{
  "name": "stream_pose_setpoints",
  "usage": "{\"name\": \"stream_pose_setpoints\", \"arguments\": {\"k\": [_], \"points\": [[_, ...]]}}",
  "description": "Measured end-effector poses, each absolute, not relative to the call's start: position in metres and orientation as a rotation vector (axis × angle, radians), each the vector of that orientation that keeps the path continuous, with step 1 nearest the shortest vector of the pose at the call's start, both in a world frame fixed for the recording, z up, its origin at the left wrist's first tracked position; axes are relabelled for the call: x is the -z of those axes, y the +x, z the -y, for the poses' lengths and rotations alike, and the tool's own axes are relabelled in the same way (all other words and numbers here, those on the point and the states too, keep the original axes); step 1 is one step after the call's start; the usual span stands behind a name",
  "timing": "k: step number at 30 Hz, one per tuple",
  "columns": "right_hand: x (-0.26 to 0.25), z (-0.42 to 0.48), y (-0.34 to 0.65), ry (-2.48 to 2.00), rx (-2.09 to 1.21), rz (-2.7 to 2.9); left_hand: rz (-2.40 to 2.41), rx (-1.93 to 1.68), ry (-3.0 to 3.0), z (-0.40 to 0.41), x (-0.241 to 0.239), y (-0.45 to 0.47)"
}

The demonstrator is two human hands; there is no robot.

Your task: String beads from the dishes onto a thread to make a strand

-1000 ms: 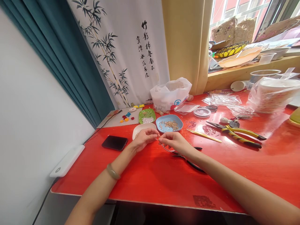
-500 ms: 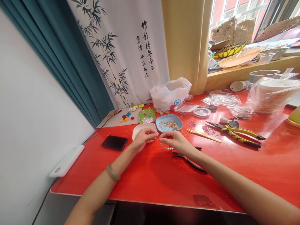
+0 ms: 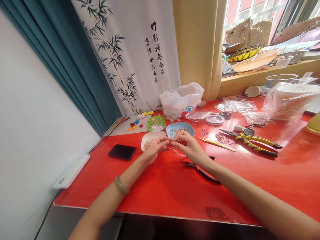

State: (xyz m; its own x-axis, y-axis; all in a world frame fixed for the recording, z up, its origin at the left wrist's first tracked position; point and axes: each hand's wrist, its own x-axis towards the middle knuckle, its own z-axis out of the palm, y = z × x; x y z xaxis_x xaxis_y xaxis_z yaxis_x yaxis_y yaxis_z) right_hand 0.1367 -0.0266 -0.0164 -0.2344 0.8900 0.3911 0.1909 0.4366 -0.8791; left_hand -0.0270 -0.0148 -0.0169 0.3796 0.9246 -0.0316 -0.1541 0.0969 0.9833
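My left hand (image 3: 155, 149) and my right hand (image 3: 187, 144) meet fingertip to fingertip above the red table. A strand of small clear beads (image 3: 178, 153) hangs in a curve below my right hand, which pinches its end. My left fingers are pinched together too; whatever is between them is too small to make out. Behind my left hand stands a white dish (image 3: 147, 136) with gold beads. A blue dish (image 3: 172, 126) with gold pieces is partly covered by my right hand. Black-handled pliers (image 3: 200, 170) lie under my right wrist.
Left of my hands lies a phone (image 3: 122, 152). Farther back are a green dish (image 3: 156, 123) and a white plastic bag (image 3: 182, 100). On the right lie gold tweezers (image 3: 217, 144), yellow-black pliers (image 3: 252, 143) and a spool (image 3: 215, 119). A bagged tub (image 3: 290, 100) stands farther right.
My right hand has turned, its fingers bunching more over the blue dish. My left hand has shifted slightly right and down, and the two hands' fingertips have come together.
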Motion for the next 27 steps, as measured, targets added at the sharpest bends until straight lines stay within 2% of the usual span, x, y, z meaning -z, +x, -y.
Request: {"name": "stream_pose_setpoints", "arguments": {"k": [15,27], "points": [[0.007,0.030,0.138,-0.789,-1.163,1.597,-0.815,-0.912,1.261,0.018,0.018,-0.020],[0.013,0.014,0.150,-0.716,-1.763,1.283,-0.688,-1.248,1.115,0.000,-0.041,-0.002]]}}
